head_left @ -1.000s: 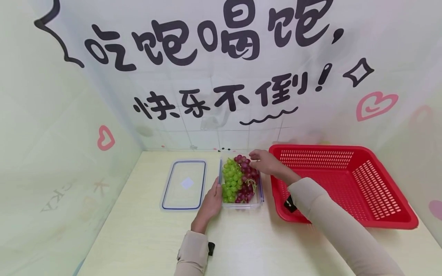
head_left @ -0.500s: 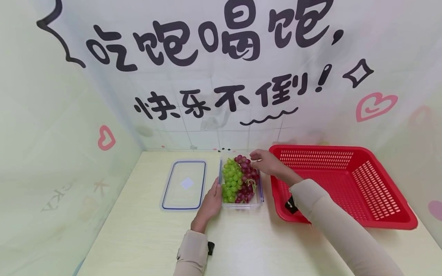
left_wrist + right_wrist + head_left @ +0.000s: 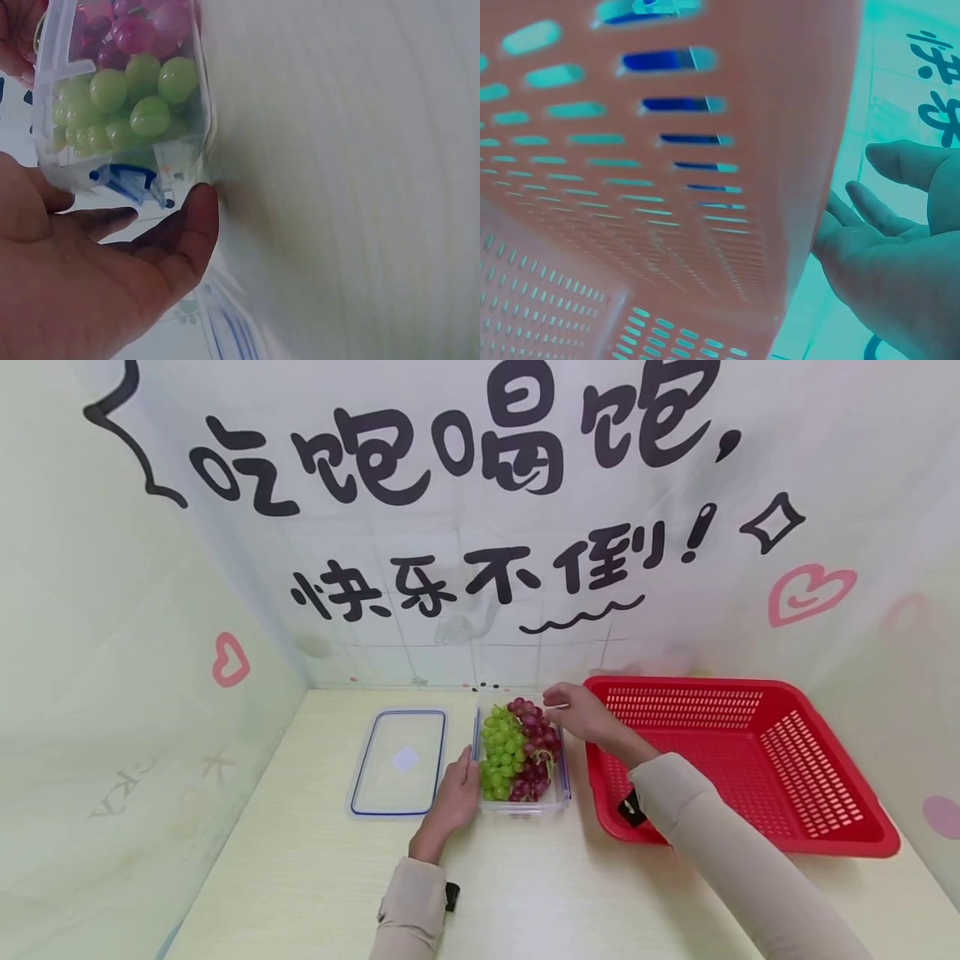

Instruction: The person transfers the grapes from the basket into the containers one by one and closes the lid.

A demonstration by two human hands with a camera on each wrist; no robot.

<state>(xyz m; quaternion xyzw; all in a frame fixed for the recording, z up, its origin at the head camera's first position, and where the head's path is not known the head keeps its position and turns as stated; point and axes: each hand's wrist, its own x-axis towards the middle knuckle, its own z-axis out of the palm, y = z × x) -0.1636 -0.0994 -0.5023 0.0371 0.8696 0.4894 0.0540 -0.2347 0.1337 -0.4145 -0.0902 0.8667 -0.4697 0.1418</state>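
Left hand (image 3: 457, 795), fingers relaxed, rests against the container (image 3: 557, 797) of grapes (image 3: 504, 752); right hand (image 3: 581, 717), fingers loosely spread, touches its far right rim.

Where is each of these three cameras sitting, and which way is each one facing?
Head: high, facing forward and down at the table; both sleeved arms show.
Left wrist: low, facing the clear box of grapes; left hand shows.
Right wrist: close against the red basket; right hand shows.
Head and left wrist views share the box of grapes.
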